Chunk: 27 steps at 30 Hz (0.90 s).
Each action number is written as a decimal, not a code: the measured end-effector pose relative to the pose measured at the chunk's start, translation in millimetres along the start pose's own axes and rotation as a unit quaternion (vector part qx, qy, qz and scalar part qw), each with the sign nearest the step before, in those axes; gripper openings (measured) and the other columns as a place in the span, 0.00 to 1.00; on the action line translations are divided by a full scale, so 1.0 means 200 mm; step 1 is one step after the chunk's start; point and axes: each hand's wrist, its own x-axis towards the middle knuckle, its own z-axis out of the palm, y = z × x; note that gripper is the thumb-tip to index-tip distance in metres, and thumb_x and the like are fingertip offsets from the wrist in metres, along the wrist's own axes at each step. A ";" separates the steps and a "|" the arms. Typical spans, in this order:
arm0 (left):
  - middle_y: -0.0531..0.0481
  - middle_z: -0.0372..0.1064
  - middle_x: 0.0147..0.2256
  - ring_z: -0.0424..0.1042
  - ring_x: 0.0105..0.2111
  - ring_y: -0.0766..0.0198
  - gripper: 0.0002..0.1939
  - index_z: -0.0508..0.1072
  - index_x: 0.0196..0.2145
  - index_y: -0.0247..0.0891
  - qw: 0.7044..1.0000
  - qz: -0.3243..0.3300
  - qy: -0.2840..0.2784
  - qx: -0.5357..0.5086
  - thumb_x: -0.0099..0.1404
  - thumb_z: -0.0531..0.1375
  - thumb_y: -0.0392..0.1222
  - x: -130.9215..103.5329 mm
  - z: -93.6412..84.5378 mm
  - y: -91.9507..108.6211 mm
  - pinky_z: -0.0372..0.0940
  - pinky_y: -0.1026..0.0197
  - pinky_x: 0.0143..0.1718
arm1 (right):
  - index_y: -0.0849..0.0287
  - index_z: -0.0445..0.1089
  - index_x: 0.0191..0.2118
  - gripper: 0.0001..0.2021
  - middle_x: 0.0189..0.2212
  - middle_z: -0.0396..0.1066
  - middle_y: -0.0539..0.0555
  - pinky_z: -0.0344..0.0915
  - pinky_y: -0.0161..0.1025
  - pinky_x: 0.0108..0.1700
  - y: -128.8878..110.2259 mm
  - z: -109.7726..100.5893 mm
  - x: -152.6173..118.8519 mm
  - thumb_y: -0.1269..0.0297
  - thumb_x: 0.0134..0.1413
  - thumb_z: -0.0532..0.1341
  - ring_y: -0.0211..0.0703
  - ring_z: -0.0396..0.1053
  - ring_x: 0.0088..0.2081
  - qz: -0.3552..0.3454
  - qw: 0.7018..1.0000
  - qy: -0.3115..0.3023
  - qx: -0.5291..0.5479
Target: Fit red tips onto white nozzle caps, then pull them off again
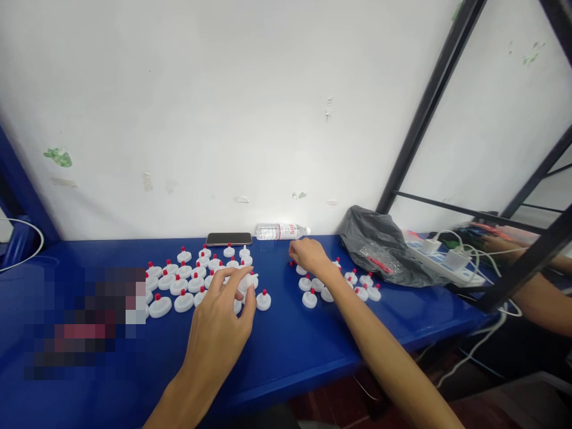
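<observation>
My left hand (223, 307) is closed in a pinch on a white nozzle lid (251, 281), whose bare spout points up and right without a red cap. Around that hand stand many white lids with red caps (180, 286), most of them upright. A single red-capped lid (263, 301) sits just right of the fingers. My right hand (309, 255) reaches to the back of the table, fingers closed, with a small red cap (291, 263) at the fingertips. Below that wrist is another group of red-capped lids (309, 299), partly covered by the forearm.
A phone (229, 239) and a clear bottle on its side (281, 231) lie along the wall. At right are a dark plastic bag (379, 244), a clear packet of red caps (379, 262) and a power strip (447, 265). Another person's arm (536, 298) shows beyond the black frame.
</observation>
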 end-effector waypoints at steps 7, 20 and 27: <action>0.50 0.73 0.47 0.76 0.31 0.65 0.15 0.73 0.54 0.47 1.000 -0.003 -0.005 -0.010 0.72 0.55 0.45 0.01 0.01 -0.01 0.68 0.61 0.29 | 0.57 0.74 0.56 0.15 0.45 0.80 0.55 0.69 0.40 0.51 -0.10 -0.08 -0.03 0.61 0.70 0.56 0.44 0.77 0.47 -0.131 0.967 0.034 0.217; 0.50 0.76 0.44 0.77 0.32 0.62 0.14 0.73 0.54 0.46 1.000 0.012 0.006 -0.004 0.73 0.55 0.46 0.01 0.01 -0.01 0.68 0.62 0.28 | 0.59 0.80 0.38 0.16 0.34 0.81 0.53 0.73 0.42 0.46 -0.21 -0.03 -0.08 0.55 0.45 0.76 0.44 0.79 0.39 -0.210 0.785 -0.173 0.556; 0.49 0.75 0.48 0.74 0.24 0.67 0.15 0.73 0.55 0.45 0.999 0.030 0.033 -0.031 0.73 0.56 0.45 0.01 0.00 -0.01 0.71 0.60 0.32 | 0.60 0.79 0.35 0.16 0.31 0.80 0.52 0.72 0.39 0.43 -0.25 0.00 -0.09 0.55 0.43 0.76 0.42 0.78 0.35 -0.191 0.770 -0.167 0.585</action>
